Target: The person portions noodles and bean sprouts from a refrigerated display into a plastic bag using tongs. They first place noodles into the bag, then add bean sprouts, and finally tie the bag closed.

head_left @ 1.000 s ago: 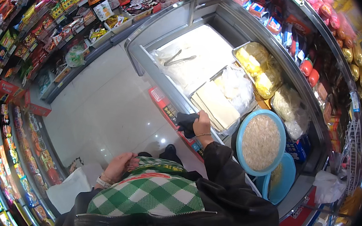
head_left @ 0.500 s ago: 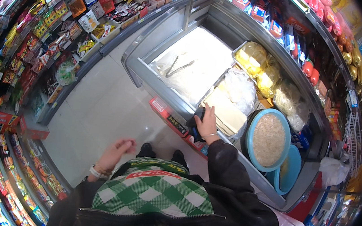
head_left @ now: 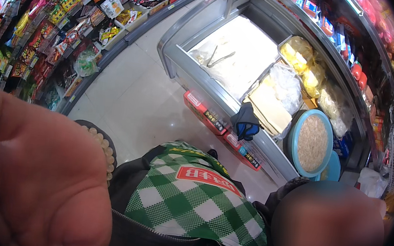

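Note:
My left hand (head_left: 39,167) is raised very close to the camera and fills the left side; its palm side shows, and its fingers cannot be made out. A string of pale beads (head_left: 100,145) circles that wrist. My right hand (head_left: 331,233) is also close at the lower right, so blurred that its fingers cannot be told apart. A crumpled black cloth item with blue patches (head_left: 246,121) hangs over the front edge of the chilled case (head_left: 202,82), apart from both hands. Behind it lies a stack of pale flat sheets (head_left: 270,110) beside clear plastic bags (head_left: 285,87).
Metal tongs (head_left: 220,57) lie on a brightly lit white tray (head_left: 247,35). A blue-rimmed tub (head_left: 310,142) holds pale shreds. Yellow bagged goods (head_left: 298,54) stand behind. Red boxes (head_left: 203,111) line the case's foot. Snack shelves (head_left: 55,32) rise at left above a tiled floor (head_left: 125,70).
My right hand has let go of the black cloth item at the case edge and come back toward the camera. My left hand has risen close to the camera too. The view has shifted.

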Demonstrator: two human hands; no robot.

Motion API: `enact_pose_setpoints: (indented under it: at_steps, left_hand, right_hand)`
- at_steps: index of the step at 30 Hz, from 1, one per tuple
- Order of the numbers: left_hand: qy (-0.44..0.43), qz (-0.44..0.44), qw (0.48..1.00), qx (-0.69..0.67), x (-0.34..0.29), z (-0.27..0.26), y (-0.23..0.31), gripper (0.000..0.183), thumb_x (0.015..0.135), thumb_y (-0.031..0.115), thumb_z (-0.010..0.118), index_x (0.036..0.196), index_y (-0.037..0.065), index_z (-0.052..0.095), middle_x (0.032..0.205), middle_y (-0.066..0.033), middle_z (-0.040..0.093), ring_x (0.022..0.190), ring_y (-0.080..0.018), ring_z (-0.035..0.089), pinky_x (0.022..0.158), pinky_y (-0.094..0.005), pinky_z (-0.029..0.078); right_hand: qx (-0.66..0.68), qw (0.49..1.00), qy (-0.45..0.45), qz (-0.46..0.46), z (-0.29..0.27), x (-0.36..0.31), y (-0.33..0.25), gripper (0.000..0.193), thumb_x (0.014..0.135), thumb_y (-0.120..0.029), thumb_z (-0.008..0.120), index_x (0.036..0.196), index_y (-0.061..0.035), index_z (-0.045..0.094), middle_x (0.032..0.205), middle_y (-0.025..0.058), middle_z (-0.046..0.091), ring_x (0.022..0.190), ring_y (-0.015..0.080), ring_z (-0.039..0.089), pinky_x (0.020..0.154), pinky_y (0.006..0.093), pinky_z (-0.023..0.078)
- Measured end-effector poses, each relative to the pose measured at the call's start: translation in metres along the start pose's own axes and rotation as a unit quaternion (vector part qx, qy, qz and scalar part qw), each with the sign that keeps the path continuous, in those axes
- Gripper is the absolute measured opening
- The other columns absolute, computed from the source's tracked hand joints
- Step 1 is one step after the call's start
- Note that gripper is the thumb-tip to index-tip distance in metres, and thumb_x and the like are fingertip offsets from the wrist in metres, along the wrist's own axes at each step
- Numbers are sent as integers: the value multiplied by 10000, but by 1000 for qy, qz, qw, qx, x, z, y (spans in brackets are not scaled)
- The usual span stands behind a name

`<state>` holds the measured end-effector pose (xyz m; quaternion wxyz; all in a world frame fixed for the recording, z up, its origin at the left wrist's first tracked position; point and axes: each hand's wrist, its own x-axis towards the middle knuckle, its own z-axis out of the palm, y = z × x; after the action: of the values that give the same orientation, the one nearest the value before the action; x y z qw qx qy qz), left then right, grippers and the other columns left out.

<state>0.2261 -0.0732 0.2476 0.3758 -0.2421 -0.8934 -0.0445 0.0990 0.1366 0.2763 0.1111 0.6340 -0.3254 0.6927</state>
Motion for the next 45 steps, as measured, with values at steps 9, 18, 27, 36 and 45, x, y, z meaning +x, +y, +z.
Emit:
enact_pose_setpoints:
  at_steps: [9, 18, 27, 36, 45]
  left_hand:
    - [114, -71, 987, -86, -26, -3, 15, 248, 874, 57, 533, 1109, -14, 491, 1089, -173, 565, 1027, -325, 568, 901, -440, 454]
    - [107, -497, 473, -719, -105, 103, 101, 272, 1017, 222, 407, 1213, 36, 375, 1191, -163, 525, 1004, -256, 591, 935, -427, 455]
    - [69, -653, 355, -666, -123, 112, 120, 200, 1003, 134, 408, 1189, 63, 424, 1091, -162, 610, 919, -254, 653, 808, -341, 543]
    - [-148, -535, 532, -640, -143, 106, 106, 310, 962, 95, 537, 1260, 37, 474, 1101, -42, 620, 1010, -105, 590, 872, -256, 493]
    - [-401, -599, 382, -578, -201, 78, 104, 384, 975, 248, 556, 1300, 46, 524, 1014, 47, 597, 838, -12, 516, 715, -197, 455]
  right_hand:
    - [259, 913, 75, 307, -10, -52, 31, 246, 994, -421, 384, 1038, -186, 438, 1299, 230, 465, 1080, 357, 552, 868, 506, 499]
    - [439, 647, 98, 616, -36, -159, 48, 59, 1018, -162, 391, 1016, -105, 375, 1306, 267, 492, 1154, 316, 555, 983, 430, 458]
    - [393, 587, 18, 708, -32, -205, 37, 322, 975, -74, 491, 1289, -32, 436, 1321, 156, 503, 1196, 220, 526, 1003, 337, 456]
    - [170, 705, -475, 498, -10, -191, 67, 366, 967, -170, 552, 1270, 28, 501, 1203, 118, 571, 1125, 202, 557, 957, 302, 432]
    - [221, 639, -489, 552, 36, -258, 98, 246, 888, -232, 579, 989, -10, 609, 915, 163, 668, 863, 217, 618, 790, 351, 464]
